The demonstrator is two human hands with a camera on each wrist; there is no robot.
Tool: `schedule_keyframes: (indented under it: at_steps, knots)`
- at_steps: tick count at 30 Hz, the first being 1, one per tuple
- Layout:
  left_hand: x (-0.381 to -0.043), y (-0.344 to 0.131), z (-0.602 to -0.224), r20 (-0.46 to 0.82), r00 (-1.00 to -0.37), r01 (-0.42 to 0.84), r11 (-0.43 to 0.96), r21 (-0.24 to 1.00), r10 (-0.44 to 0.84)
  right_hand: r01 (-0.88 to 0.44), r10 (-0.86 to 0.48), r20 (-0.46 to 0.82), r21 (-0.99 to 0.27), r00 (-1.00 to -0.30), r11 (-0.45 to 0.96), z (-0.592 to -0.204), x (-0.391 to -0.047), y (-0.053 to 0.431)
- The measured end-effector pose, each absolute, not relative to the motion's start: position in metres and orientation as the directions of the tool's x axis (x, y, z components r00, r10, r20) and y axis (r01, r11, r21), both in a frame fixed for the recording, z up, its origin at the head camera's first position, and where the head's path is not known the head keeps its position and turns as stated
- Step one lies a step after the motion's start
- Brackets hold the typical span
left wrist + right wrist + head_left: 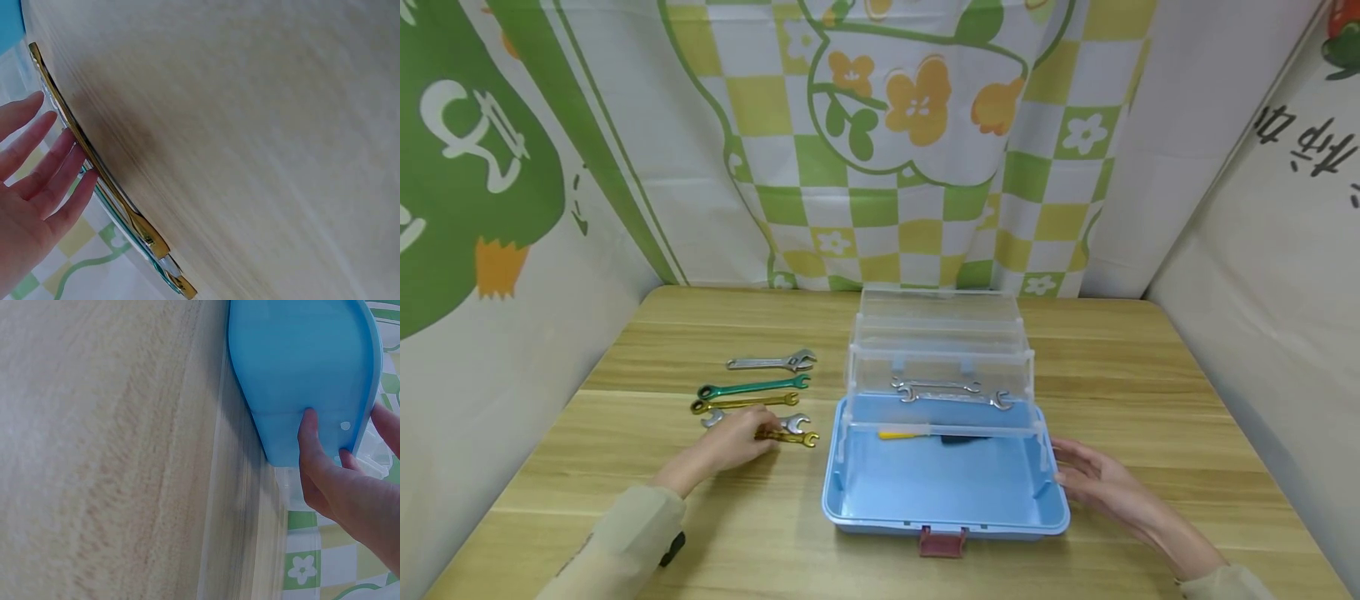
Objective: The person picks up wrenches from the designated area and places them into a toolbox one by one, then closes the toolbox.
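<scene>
My left hand is at the nearest gold wrench, fingers loosely extended. In the left wrist view, its fingertips are at or just beside the shaft of that gold wrench; firm contact is hard to tell. A silver open-end wrench lies just behind, partly covered by the hand. At the right, my right hand touches the side of the blue toolbox with extended fingers. The right wrist view has its fingertips against the blue wall. The toolbox stands open.
Beyond the left hand lie another gold wrench, a green wrench and an adjustable wrench. Clear trays rise at the toolbox's back, holding silver wrenches. A yellow-handled tool is inside the box. A red latch hangs in front.
</scene>
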State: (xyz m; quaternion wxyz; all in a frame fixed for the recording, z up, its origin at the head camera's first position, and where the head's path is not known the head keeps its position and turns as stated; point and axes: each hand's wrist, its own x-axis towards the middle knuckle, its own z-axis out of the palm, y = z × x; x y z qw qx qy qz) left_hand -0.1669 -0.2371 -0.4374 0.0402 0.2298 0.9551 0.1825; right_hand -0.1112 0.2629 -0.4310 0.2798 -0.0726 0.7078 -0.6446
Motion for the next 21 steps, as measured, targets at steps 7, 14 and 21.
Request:
schedule_keyframes:
  at_steps: [7, 14, 21]
  knots:
    - [-0.1705, -0.2368, -0.4399, -0.011, -0.889, 0.422, 0.828, 0.370, 0.457, 0.267, -0.462, -0.304, -0.953, -0.833, 0.144, -0.4313, -0.1113, 0.2626]
    - [-0.1742, -0.2349, -0.4419, -0.032, -0.895, 0.404, 0.841, 0.359, 0.444, 0.270, -0.466, -0.304, -0.953, -0.831, 0.140, -0.4311, -0.1114, 0.2620]
    - [-0.1773, -0.2333, -0.4413, -0.044, -0.887, 0.413, 0.833, 0.369, 0.459, 0.269, -0.472, -0.306, -0.952, -0.827, 0.147, -0.4308, -0.1111, 0.2630]
